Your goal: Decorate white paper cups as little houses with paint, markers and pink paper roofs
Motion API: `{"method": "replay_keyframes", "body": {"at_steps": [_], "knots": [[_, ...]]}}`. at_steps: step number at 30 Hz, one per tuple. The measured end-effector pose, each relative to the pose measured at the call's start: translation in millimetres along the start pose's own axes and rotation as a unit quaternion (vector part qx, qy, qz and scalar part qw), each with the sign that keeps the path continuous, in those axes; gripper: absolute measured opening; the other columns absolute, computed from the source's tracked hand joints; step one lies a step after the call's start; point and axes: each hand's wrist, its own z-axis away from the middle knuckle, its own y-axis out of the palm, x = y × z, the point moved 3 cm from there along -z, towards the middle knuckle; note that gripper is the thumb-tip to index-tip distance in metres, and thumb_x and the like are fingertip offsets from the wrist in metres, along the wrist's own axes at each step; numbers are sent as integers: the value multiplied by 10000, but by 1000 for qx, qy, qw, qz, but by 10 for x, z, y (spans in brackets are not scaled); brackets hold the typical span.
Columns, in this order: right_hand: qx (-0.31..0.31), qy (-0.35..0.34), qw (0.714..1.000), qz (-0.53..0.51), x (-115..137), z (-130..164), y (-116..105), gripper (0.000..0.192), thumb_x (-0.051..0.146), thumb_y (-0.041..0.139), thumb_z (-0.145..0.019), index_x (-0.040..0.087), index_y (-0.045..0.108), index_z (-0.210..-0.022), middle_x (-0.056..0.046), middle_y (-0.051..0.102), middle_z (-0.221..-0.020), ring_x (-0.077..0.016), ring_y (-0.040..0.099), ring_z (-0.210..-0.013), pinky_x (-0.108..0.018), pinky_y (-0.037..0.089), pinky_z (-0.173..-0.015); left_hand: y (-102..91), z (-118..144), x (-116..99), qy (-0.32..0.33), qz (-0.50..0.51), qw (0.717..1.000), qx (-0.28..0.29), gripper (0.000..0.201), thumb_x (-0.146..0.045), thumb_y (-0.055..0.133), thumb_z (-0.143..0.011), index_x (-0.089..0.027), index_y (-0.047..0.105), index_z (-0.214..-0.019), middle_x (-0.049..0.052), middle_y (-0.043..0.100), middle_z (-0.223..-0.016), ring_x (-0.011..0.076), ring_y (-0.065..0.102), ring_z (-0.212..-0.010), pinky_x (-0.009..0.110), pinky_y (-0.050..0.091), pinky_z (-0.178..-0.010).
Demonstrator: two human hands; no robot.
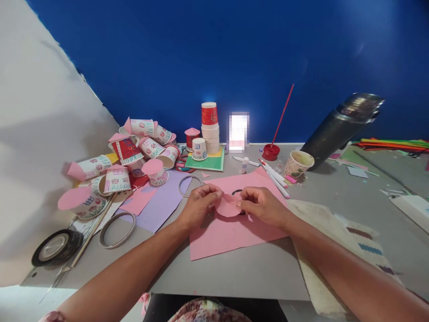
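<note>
**Pink paper disc pinched between both hands**

Pink is the colour at the centre: you hold a small round pink paper disc [228, 206] over a larger pink paper sheet [231, 232] that lies flat on the grey surface [234, 273]. Your left hand [198, 205] is closed on the disc's left edge, thumb and fingertips pinching it. Your right hand [263, 206] is closed on the right edge in the same pinch, so the disc sits between the two hands, just above the sheet.

Beside the sheet on your left lies a lilac paper sheet [164, 201], with a thin clear tape ring [190, 185] at its upper edge and a wider grey tape ring [118, 230] near its lower corner. A black tape roll [56, 247] rests further left. Behind these sits a heap of decorated paper cups with pink paper roofs [134, 152]. A stack of plain paper cups topped by a red one [210, 127] stands at the back, on green and yellow card [211, 163]. To your right, white marker pens [275, 176] lie near a patterned paper cup [297, 163].
</note>
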Motion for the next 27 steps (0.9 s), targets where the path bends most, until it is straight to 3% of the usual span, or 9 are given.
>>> {"method": "replay_keyframes", "body": {"at_steps": [4,12,21,27], "knots": [[-11,0,1000,13,12,7,-4,140,339,656,-784,211,620,-742,-10,714,-734,-151,598,-620,-276,433,-590,-9,20,-36,30,-53,998,-1,175,-316,747,-767,-161,700,-833,-9,610,-669,102,496,-586,232,375,-576],[-43,-20,998,47,60,41,-2,265,444,643,-859,207,642,-740,1,679,-669,-141,545,-593,-269,393,-562,47,82,-102,83,-176,981,-5,239,-367,755,-779,-145,688,-724,15,630,-668,119,526,-618,244,394,-592],[-72,-96,985,122,81,74,34,243,442,629,-935,221,693,-858,11,702,-770,-146,562,-657,-271,415,-611,51,90,-67,80,-180,980,20,235,-362,731,-812,-153,667,-723,-19,590,-605,97,490,-557,228,368,-543],[-61,-113,980,155,127,99,59,265,423,598,-940,220,636,-774,17,658,-711,-138,516,-613,-276,391,-587,44,76,-40,85,-192,977,29,199,-351,738,-819,-152,723,-826,-1,644,-689,101,511,-590,230,372,-542]]}}
